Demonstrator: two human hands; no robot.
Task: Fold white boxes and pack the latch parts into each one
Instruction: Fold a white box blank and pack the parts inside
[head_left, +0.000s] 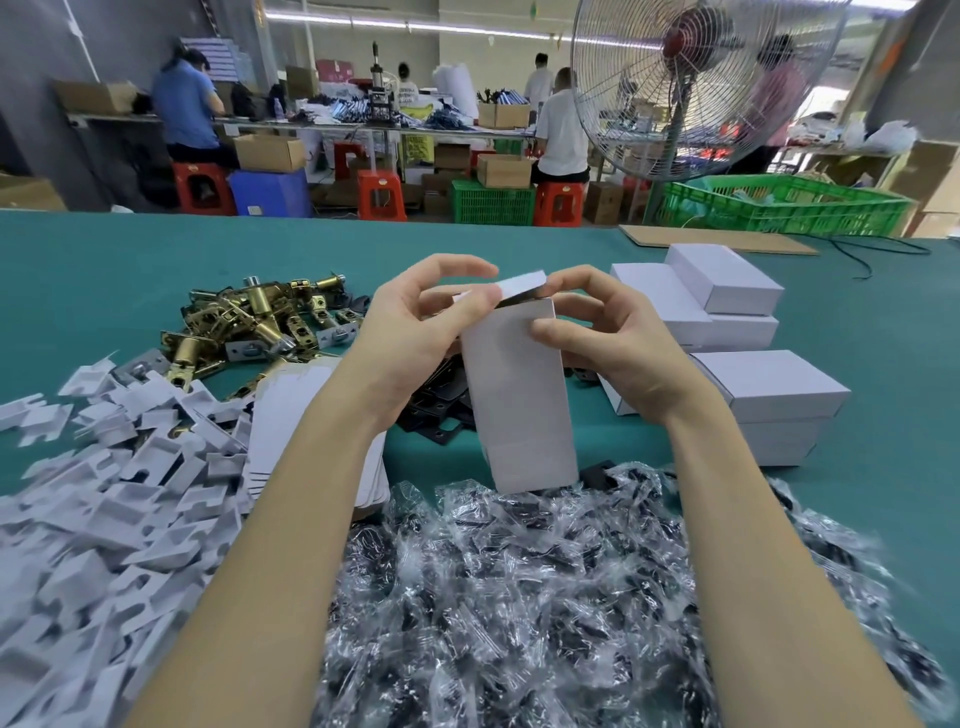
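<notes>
Fingers (540, 328) of both hands pinch the top flaps of the white box (517, 405), held upright above the surface, long axis vertical. Left hand (415, 332) and right hand (618, 343) flank it equally; brass latches (260, 322) lie left.

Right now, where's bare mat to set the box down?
Bare mat beyond the latches, and far right past the box stack. Crowded near: inserts left, bags front, plates under the box.
</notes>
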